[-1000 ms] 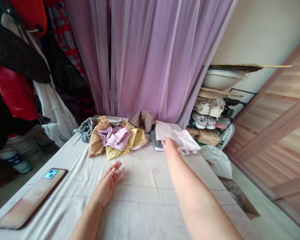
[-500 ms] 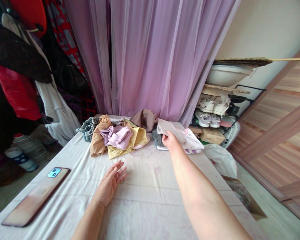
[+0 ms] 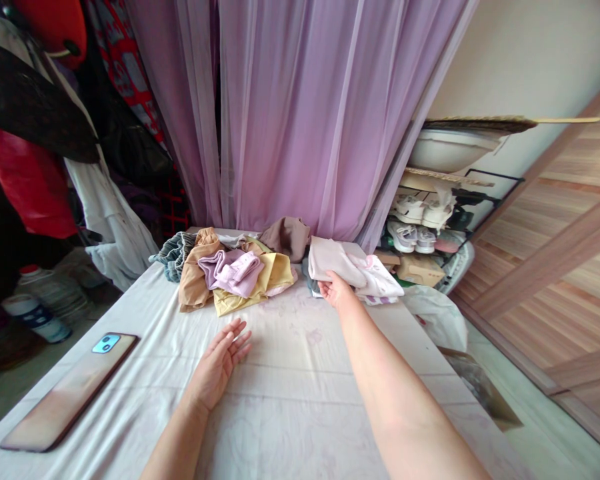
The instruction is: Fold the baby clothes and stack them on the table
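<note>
My right hand (image 3: pixel 334 288) reaches to the stack of folded clothes on the right. Its fingers are closed at the front edge of a folded pale pinkish-grey garment (image 3: pixel 327 259), with the fingertips partly hidden. Beside that lies a white garment with pink print (image 3: pixel 380 279); dark grey cloth peeks out underneath. My left hand (image 3: pixel 224 357) is open and holds nothing, fingers loosely spread over the white sheet. Ahead of it sits a loose heap of clothes: a folded lilac garment (image 3: pixel 237 272), a yellow one (image 3: pixel 279 268), a tan one (image 3: pixel 196 287) and a blue-grey gathered one (image 3: pixel 173 257).
A brown crumpled garment (image 3: pixel 287 239) lies at the back, before the purple curtain (image 3: pixel 290 120). A phone (image 3: pixel 73 390) lies face down at the left. Right of the sheet-covered surface (image 3: pixel 290 413) stand a shoe rack with white shoes (image 3: pixel 413 237) and a plastic bag (image 3: pixel 440 317).
My right hand has shifted slightly down and left to the garment's near edge, and the pale garment now lies flatter over the dark cloth. My left hand has barely moved.
</note>
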{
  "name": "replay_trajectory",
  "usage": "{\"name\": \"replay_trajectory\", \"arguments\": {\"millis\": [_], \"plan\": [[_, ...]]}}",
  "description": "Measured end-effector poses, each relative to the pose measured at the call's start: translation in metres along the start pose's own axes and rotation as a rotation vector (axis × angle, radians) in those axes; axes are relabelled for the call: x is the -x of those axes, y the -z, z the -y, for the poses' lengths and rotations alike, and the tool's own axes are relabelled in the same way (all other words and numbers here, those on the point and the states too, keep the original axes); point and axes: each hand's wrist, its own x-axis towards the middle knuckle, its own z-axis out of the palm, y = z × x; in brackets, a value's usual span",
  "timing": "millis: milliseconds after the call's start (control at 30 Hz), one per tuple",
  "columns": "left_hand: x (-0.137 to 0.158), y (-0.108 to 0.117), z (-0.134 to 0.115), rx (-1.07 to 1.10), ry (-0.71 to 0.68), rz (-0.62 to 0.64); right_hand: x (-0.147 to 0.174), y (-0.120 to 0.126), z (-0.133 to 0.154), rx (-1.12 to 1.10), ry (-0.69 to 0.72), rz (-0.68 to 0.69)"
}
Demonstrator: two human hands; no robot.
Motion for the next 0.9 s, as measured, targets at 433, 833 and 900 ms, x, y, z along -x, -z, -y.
{"name": "replay_trajectory", "arguments": {"millis": [433,833,900], "plan": [[-0.001,0.0,0.0,0.02,0.006,-0.006,0.005,0.001,0.006,-0.139,0.009,-0.146],[0.0,0.0,0.001,0.041,0.0,0.006,0.002,0.023,0.001,0.007,0.035,-0.136],[0.0,-0.001,0.0,0.052,0.002,0.008,0.003,0.028,-0.001,0.031,0.065,-0.201]]}}
